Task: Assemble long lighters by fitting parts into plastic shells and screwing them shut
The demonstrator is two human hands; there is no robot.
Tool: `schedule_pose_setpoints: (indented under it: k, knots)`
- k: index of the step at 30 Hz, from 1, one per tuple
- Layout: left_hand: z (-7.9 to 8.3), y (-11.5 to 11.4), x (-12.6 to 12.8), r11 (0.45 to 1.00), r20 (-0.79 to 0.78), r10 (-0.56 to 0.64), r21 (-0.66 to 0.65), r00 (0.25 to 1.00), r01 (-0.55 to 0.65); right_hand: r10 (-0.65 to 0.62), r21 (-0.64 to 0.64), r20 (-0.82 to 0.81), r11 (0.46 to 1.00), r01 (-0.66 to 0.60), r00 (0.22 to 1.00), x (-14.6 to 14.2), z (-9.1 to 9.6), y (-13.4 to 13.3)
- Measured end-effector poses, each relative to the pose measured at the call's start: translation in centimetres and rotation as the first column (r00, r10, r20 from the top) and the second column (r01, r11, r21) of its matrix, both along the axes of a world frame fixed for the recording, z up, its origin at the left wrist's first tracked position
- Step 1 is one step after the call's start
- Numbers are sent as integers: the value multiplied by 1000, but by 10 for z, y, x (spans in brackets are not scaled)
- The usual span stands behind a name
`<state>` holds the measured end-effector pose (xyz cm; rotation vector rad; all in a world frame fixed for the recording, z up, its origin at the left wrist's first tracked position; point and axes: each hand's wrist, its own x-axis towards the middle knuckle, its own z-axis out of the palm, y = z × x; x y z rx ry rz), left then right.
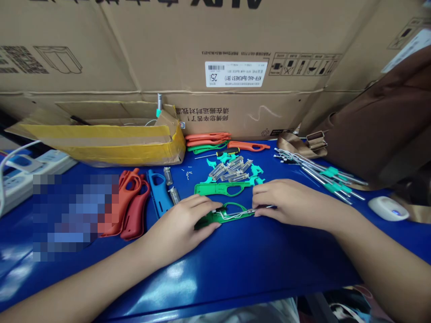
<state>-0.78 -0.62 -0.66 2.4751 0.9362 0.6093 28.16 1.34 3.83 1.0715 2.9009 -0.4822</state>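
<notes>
My left hand [188, 217] is closed around the left end of a green lighter casing half [232, 217], just above the blue table. White wires lie inside that half. At its right end, my right hand [286, 202] pinches a thin metal lighter tube [251, 211], whose far part runs under my fingers. Directly behind lies another green casing half [218, 189]. Beyond it is a pile of clear fuel tanks [232, 169] with teal triggers [257, 170] around them. Two more clear tanks and a blue casing [159, 192] lie beside my left hand.
Orange and red casings [136, 215] lie left; more orange casings [207, 138] and a screwdriver [229, 152] lie behind. Metal tubes with wires [325, 175] are bundled right, near a white mouse-like device [388, 208]. An open carton [121, 146], power strip [43, 168] and brown bag [373, 121] border the table.
</notes>
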Motion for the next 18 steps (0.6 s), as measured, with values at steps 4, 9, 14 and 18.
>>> schedule_pose_setpoints:
  k: [4,9,14,18]
  knots:
    - [1,0,0,1000,-6,5,1,1000,-5,4,46,1,999,-4,1000,0,2,-1]
    - [2,-1,0,1000,-2,1,19,1000,-1,-13,10,-79,1000,14,997,-1,4,0]
    - [1,-1,0,1000,-4,8,16,1000,-8,-49,-65,-112,997,42,992,-3,2,0]
    - [4,-1,1,1000,3,14,3,1000,-14,-72,-113,-142,992,56,987,-4,-3,2]
